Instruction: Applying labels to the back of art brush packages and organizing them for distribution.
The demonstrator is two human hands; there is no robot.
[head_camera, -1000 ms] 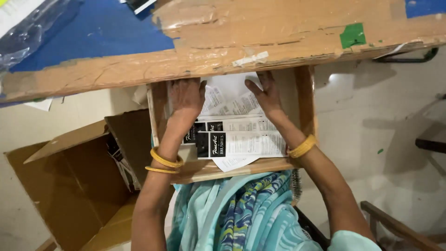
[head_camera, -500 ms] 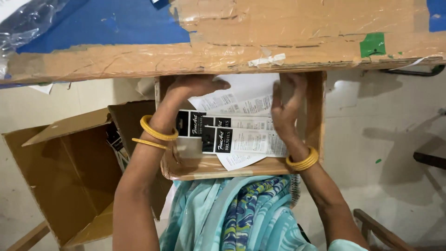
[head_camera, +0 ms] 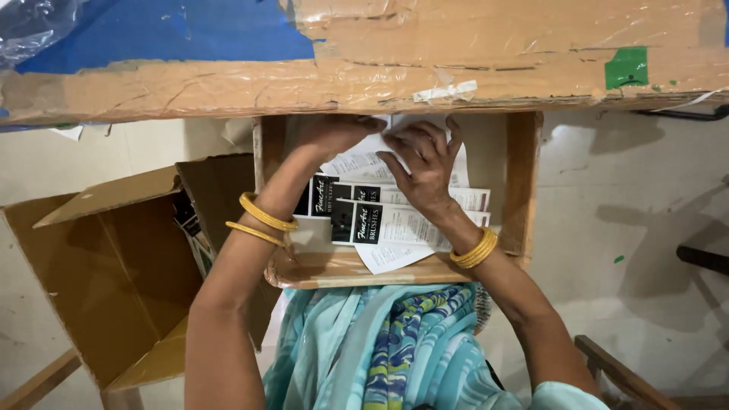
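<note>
While both hands press on white sheets (head_camera: 364, 163) in a tray (head_camera: 349, 269) on the lap, the right hand (head_camera: 421, 163) lies spread flat, the left hand (head_camera: 334, 133) curled loosely. Black-and-white cards (head_camera: 380, 220) lie just below; a carton (head_camera: 106, 266) stands left.

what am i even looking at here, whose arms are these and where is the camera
The camera sits on a person's head and looks down, so the arms are their own. Both hands reach into a wooden tray on the lap, tucked under the edge of a cardboard-covered table. The left hand and right hand rest on a pile of white printed paper cards with black ends; neither clearly has a grip on one. An open cardboard box stands to the left. Gold bangles circle both wrists.
</note>
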